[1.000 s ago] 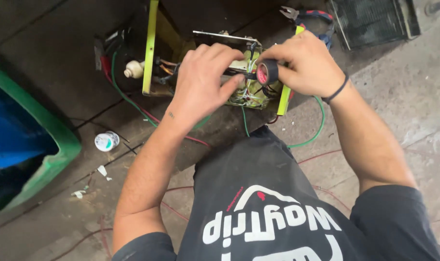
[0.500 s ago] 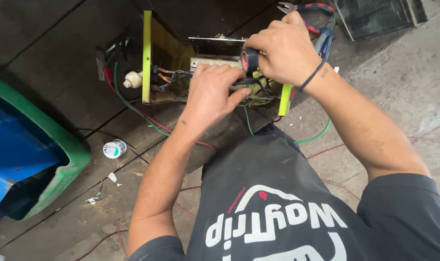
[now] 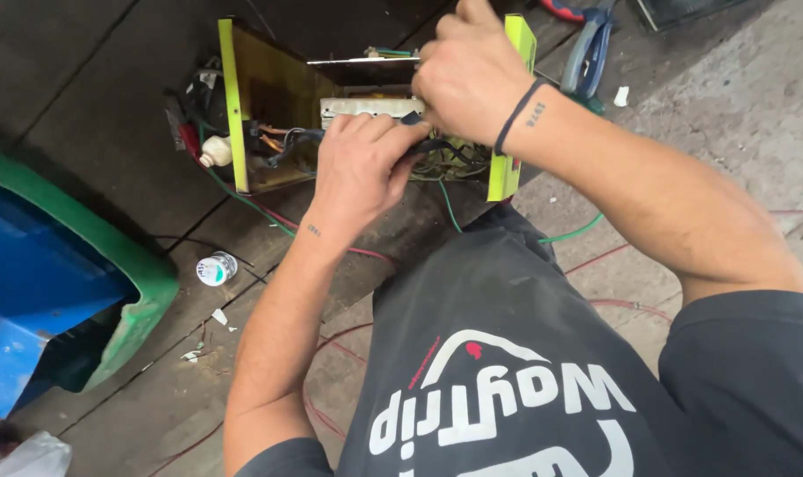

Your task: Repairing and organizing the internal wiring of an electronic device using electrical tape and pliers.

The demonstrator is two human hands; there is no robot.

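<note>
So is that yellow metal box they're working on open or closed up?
Open. The yellow box has no cover on the near side; wires and parts inside show, and the left hand and right hand work in it.

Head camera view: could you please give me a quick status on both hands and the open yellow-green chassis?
Left hand pinching black wires. Right hand above it, grip hidden. Yellow-green chassis open on dark boards. Pliers lie behind; nothing blocking.

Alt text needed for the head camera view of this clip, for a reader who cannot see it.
Both hands work at the wiring of an open yellow-green electrical box on a dark floor: the left hand pinches black wires, the right hand reaches in above. A small solder spool lies to the left.
</note>
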